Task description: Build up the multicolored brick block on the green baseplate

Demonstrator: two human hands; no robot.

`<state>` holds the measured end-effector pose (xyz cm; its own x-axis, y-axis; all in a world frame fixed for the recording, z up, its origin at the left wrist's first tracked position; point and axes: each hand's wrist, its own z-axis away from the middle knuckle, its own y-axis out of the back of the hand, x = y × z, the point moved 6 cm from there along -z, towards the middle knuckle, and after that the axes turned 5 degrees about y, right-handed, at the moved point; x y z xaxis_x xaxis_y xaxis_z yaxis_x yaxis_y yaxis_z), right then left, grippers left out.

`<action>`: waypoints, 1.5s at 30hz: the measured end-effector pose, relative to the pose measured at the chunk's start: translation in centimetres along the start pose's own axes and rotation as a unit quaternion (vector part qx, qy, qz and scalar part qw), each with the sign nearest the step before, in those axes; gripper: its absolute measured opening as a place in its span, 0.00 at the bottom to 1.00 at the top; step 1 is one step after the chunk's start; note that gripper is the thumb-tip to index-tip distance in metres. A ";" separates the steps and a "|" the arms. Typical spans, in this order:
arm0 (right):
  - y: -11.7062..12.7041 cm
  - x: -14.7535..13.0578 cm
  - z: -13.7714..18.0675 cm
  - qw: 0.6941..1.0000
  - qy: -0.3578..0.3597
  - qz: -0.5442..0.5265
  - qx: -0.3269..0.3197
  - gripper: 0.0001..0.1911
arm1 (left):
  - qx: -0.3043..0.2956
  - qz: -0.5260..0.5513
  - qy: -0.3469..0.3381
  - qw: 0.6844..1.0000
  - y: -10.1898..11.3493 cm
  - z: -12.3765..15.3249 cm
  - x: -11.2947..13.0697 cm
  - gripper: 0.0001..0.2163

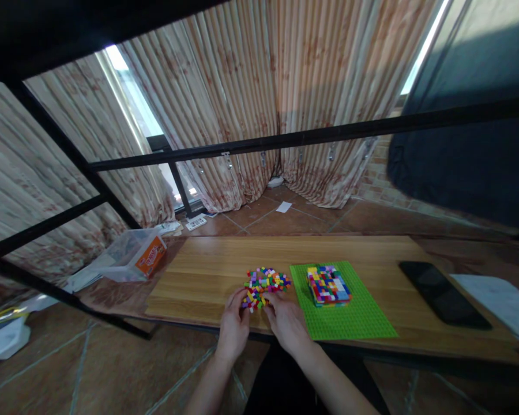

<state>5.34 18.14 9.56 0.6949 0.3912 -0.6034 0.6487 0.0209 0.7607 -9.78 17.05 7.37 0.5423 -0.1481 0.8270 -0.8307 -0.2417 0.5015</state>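
A heap of small coloured toy bricks (266, 280) lies loose on the wooden table. My left hand (234, 323) rests at the heap's near left edge, thumb and forefinger apart and touching bricks. From the near right side my right hand (288, 323) reaches into the same heap, its thumb and fingers also apart. No brick shows clearly gripped in either hand, though the fingertips are small in view. Right of the heap is a green studded baseplate (354, 323). On it stands a low, blocky build of multicoloured bricks (328, 285).
A black phone (443, 294) and a white sheet (497, 302) lie at the table's right. A clear plastic box (132, 253) with an orange label stands beyond the left edge. Black metal bars (281, 140) cross in front of the curtains (233, 98).
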 end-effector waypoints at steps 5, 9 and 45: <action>-0.1 0.3 -0.7 1.000 0.001 -0.005 0.006 0.11 | 0.011 0.000 -0.002 1.000 0.0 -0.1 -0.2 0.16; 1.1 0.9 0.2 0.992 -0.028 -0.105 0.069 0.08 | 0.014 -0.022 0.000 1.000 0.0 -0.1 0.0 0.15; 14.1 15.3 1.3 0.950 -0.130 -0.198 0.205 0.09 | 0.010 -0.107 -0.022 0.994 0.1 -0.6 -0.4 0.14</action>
<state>25.55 23.18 10.76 0.3897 0.1865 -0.9019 0.9046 -0.2612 0.3368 -10.15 17.64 7.26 0.7111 -0.1338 0.6903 -0.6940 -0.2910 0.6585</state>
